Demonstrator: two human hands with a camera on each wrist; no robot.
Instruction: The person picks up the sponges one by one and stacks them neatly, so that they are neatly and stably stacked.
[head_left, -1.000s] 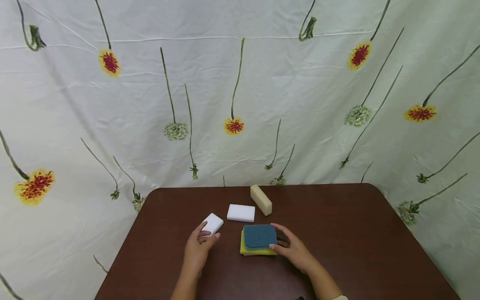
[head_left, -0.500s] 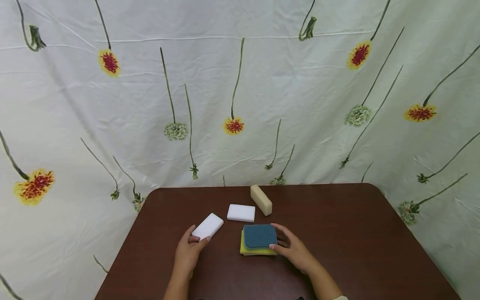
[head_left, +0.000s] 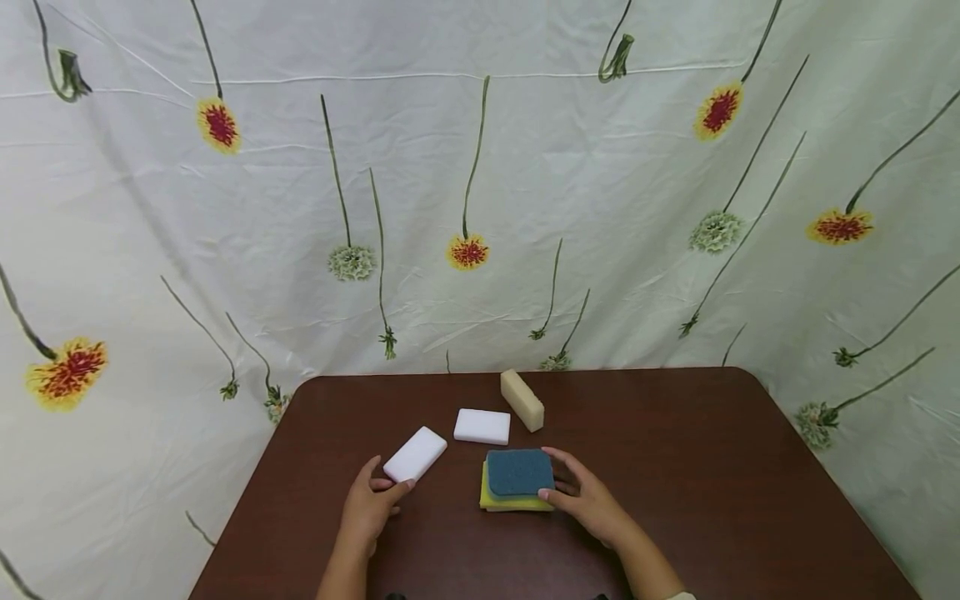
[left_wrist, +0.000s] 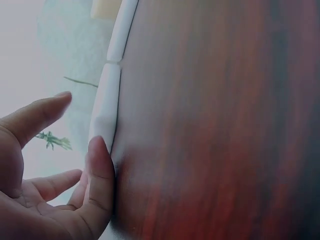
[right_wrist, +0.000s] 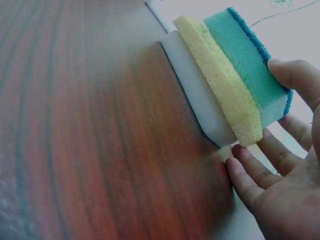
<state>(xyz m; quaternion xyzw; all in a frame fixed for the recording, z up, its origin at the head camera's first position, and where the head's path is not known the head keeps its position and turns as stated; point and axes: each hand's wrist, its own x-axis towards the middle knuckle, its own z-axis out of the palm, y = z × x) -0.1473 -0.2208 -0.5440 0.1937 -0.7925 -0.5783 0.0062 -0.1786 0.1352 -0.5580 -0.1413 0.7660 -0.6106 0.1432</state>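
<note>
A white block (head_left: 415,455) lies slanted on the table, left of a second white block (head_left: 482,426). My left hand (head_left: 367,510) is at its near end, fingers spread; in the left wrist view one fingertip (left_wrist: 98,150) touches or nearly touches the block (left_wrist: 106,100). My right hand (head_left: 592,503) rests against the right side of a stack, thumb and fingers apart. In the right wrist view the stack has a white block (right_wrist: 195,90) at the bottom, a yellow sponge (right_wrist: 220,80) and a green sponge with a blue pad (right_wrist: 245,65) on top.
A beige block (head_left: 522,400) stands behind the stack, near the far edge of the dark brown table (head_left: 660,433). Beyond that edge hangs a pale cloth (head_left: 600,183) printed with flowers.
My left hand has drawn back toward the lower left, uncovering more of the slanted white block, which stays where it was. My right hand and the stack have not visibly moved.
</note>
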